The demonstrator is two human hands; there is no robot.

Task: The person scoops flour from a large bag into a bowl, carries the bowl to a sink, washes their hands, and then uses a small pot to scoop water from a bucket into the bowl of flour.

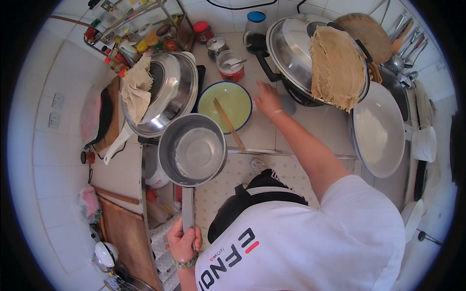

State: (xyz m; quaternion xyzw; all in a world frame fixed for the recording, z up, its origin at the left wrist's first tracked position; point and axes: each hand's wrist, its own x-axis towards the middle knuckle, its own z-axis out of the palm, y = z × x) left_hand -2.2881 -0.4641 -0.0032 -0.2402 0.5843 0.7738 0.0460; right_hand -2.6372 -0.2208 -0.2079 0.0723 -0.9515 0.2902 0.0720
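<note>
My left hand grips the long handle of a grey metal saucepan, held out over the counter's front edge. The pan's inside faces up; whether a little water lies on its bottom I cannot tell. A yellow-green basin with a blue rim stands just beyond the pan. Wooden chopsticks lean in the basin, their ends over the counter edge. Just right of the basin, above the counter, my right hand has its fingers apart and nothing visible in it. A greyish round object is partly hidden behind the right wrist.
At left, a lidded pan bears a cloth; its white handle juts forward. A large lidded pot with a tan cloth stands at right, beside a big white basin. Behind are an open jar and a blue-capped jar.
</note>
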